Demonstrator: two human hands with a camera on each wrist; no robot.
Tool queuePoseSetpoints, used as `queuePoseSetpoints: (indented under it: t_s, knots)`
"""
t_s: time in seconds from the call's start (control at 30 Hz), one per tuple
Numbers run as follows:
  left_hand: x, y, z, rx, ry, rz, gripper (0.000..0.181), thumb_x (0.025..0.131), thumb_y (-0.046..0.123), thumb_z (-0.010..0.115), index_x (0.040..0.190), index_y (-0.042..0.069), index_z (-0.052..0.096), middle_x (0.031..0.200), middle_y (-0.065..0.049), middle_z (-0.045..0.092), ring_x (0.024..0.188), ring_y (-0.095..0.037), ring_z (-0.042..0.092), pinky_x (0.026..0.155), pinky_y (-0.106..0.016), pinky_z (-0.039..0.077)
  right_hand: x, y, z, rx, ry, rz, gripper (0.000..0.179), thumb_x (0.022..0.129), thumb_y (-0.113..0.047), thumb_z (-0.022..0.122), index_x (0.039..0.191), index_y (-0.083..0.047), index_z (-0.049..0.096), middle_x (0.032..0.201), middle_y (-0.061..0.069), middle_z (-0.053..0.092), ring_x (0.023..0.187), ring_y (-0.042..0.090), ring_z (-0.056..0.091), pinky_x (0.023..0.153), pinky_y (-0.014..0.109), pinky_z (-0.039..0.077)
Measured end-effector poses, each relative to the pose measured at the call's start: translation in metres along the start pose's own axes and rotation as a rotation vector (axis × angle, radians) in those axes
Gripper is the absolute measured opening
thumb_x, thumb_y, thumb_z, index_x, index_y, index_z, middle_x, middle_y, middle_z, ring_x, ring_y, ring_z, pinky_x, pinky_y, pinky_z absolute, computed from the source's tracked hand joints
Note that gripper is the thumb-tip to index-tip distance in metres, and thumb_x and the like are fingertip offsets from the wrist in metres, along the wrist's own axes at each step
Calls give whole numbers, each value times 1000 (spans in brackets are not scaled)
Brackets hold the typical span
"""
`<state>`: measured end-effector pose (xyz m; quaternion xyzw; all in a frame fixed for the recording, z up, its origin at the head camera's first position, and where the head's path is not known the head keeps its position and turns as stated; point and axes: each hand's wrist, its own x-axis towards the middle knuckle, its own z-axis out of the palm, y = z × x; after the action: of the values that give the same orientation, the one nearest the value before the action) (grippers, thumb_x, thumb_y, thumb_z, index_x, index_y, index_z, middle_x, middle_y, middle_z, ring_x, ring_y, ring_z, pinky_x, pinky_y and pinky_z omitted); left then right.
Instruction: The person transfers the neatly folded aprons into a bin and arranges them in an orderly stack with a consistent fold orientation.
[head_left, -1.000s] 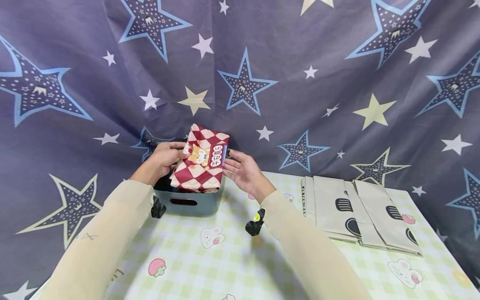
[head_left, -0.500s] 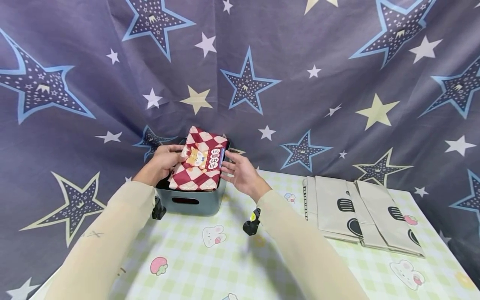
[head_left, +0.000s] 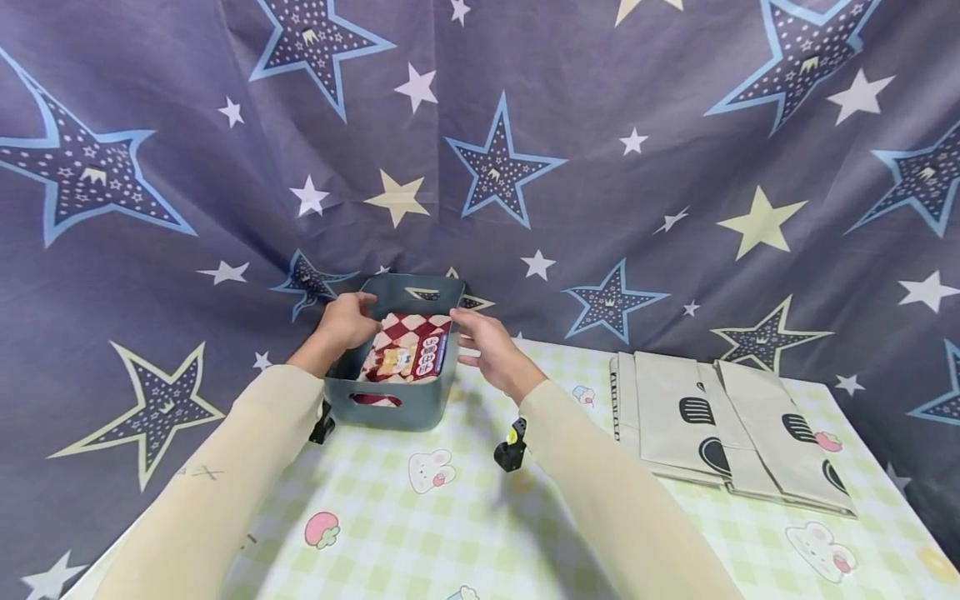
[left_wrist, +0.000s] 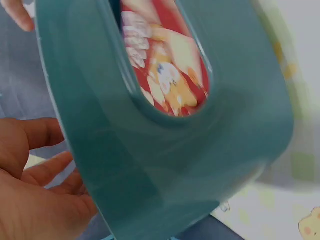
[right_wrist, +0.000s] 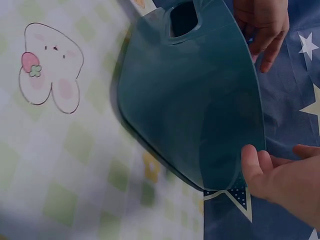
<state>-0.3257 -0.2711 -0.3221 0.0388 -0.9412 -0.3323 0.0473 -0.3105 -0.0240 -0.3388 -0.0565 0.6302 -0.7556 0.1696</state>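
Observation:
A folded red-and-cream diamond-patterned piece (head_left: pixel 405 346) with a cartoon dog and a lettered label lies down inside a grey-blue plastic bin (head_left: pixel 411 410). Its print also shows through the bin's handle slot in the left wrist view. My left hand (head_left: pixel 347 323) reaches over the bin's left rim, its loosely bent fingers holding nothing. At the opposite side, my right hand (head_left: pixel 491 346) has its fingertips right at the rim, with the other fingers along the outside wall; the right wrist view shows these fingertips (right_wrist: pixel 248 154) against the edge.
Several folded cream bags (head_left: pixel 675 417) with black print lie on the table's right side. Green checked cloth with bunnies and strawberries covers the table (head_left: pixel 390 533). A dark star-patterned curtain (head_left: pixel 570 167) hangs close behind the bin.
The folded patterned piece, earlier tilted above the bin between both hands, has dropped down inside it. My left hand has come away from it, and the bin's back wall now shows.

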Motion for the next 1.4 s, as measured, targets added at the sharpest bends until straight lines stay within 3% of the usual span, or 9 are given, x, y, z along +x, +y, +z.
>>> queuePoseSetpoints:
  t_s: [0.53, 0.87, 1.23, 1.4]
  knots:
    - [-2, 5, 8, -162, -34, 23, 45, 99, 8, 63, 143, 2, 54, 135, -24, 57, 124, -37, 56, 105, -50, 48, -14, 3, -17, -9, -54, -44, 62, 103, -34, 56, 157, -8, 40, 155, 19, 45, 141, 39, 42, 114, 56, 39]
    - [-10, 15, 18, -222, -42, 88, 45, 99, 4, 62, 143, 1, 54, 130, -21, 60, 108, -35, 65, 74, -29, 52, -28, 5, -46, -20, -39, -94, 56, 104, -28, 56, 155, -9, 43, 150, 19, 51, 137, 38, 49, 113, 57, 39]
    - [-16, 32, 33, -230, -66, 182, 43, 99, 6, 62, 141, 4, 57, 131, -20, 63, 107, -30, 64, 73, -27, 52, -43, 6, -87, -51, 0, -150, 52, 105, -23, 53, 153, -5, 44, 147, 24, 52, 129, 36, 55, 110, 56, 43]
    - [-21, 42, 40, -295, -103, 200, 43, 100, 4, 61, 142, 4, 55, 131, -19, 61, 113, -32, 62, 81, -33, 52, -50, 6, -102, -102, 2, -181, 53, 106, -25, 54, 153, -4, 43, 145, 23, 54, 126, 33, 58, 108, 54, 46]
